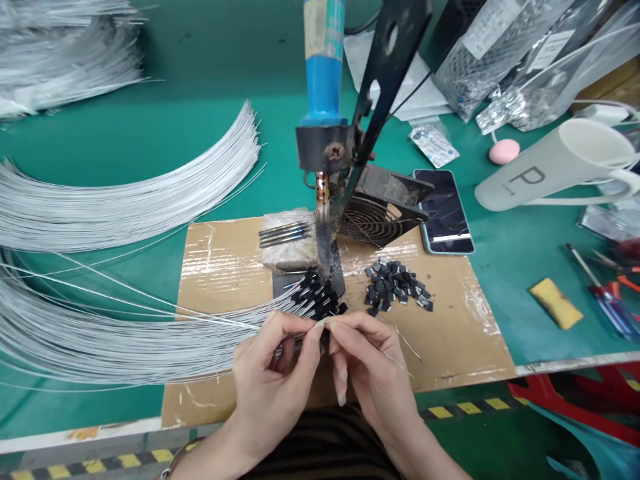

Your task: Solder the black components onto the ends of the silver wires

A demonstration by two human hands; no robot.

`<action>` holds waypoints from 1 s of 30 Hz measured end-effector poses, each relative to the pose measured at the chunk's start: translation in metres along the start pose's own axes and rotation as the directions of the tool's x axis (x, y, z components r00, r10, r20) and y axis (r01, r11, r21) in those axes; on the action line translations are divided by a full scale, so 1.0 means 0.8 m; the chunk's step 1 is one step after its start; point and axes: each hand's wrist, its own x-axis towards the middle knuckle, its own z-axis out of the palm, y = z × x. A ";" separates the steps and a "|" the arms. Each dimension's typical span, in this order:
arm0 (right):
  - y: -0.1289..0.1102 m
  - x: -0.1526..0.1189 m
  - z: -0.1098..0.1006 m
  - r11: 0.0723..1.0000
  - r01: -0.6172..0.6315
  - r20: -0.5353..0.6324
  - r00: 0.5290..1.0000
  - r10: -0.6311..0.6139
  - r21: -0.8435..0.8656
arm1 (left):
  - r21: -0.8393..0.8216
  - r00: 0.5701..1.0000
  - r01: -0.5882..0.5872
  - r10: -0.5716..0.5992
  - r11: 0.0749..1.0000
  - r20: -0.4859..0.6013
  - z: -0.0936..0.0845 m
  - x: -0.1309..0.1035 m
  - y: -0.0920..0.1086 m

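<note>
Dozens of wires (150, 347) sweep in from the left, their black ends (315, 297) bunched over the cardboard (465, 340), right by the soldering iron (324, 233). That lot looks done, I'd judge; plenty seems left, with loose black caps (395, 287) heaped to the right and an upper bundle (150, 207) whose right-hand ends show no black at all. And centre stage: left hand (273, 373) and right hand (375, 360) meet just below the black ends, thumb and forefinger of each pinched closed on a tiny piece (325, 324) between them, too covered to name. A few pale wires run up to the left hand; whether it grips them, I can't tell. One thin strand (390, 357) lies along the right hand's fingers.

Now the materials! Smooth, whitish wires, slim, curving in one broad arc. Caps small and squarish, black with silvery glints. Ribbed, scuffed cardboard beneath. Up top, the iron's smooth blue handle (324, 87), its shaft scorched and pierced with holes. Behind it, a dusty black fan (380, 213) with a ringed grille.
</note>
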 end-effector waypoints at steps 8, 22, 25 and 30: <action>0.010 -0.004 0.007 0.998 0.030 -0.037 0.999 -0.028 0.063 | -0.048 0.999 0.037 -0.037 0.998 -0.008 0.004 -0.004 -0.001; -0.037 -0.020 -0.067 0.866 0.352 -0.102 0.906 -0.410 -0.355 | -0.143 0.978 0.206 -0.201 0.968 0.048 -0.002 0.012 0.003; -0.050 -0.024 -0.086 0.669 0.348 -0.102 0.838 -0.536 -0.657 | -0.125 0.974 0.226 -0.221 0.966 0.052 -0.005 0.012 0.000; -0.050 -0.023 -0.087 0.321 0.294 0.033 0.782 -0.622 -0.900 | -0.086 0.979 0.195 -0.189 0.977 0.079 -0.007 0.013 0.000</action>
